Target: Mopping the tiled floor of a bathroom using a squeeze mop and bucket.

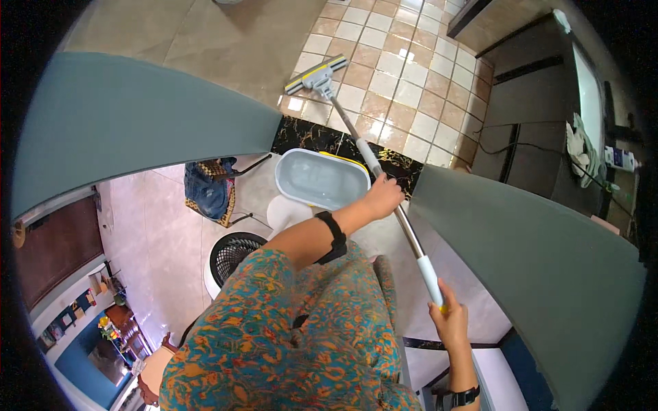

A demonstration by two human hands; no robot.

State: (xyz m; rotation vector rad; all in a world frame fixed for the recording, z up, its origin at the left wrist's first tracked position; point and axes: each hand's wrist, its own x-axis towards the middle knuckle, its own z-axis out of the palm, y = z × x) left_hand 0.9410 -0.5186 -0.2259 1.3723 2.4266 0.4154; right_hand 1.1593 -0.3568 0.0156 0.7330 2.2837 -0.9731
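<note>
The long flat mop with a silver metal pole and white grips (384, 183) ran diagonally up and away from the person, its grey-and-yellow flat head (317, 74) resting on the beige tiled floor (411, 103) beyond the black marble threshold strip (308, 133). The left hand (384, 196) was wrapped around the pole at mid-length; the right hand (449, 322) was curled around the near end. A pale grey rectangular bucket (321, 179) sat just beside the pole.

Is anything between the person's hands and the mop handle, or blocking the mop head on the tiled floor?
No. Both the left hand and right hand already grip the mop handle. The mop head rests on bare tile beyond the doorway; the grey bucket sits beside the handle.
</note>
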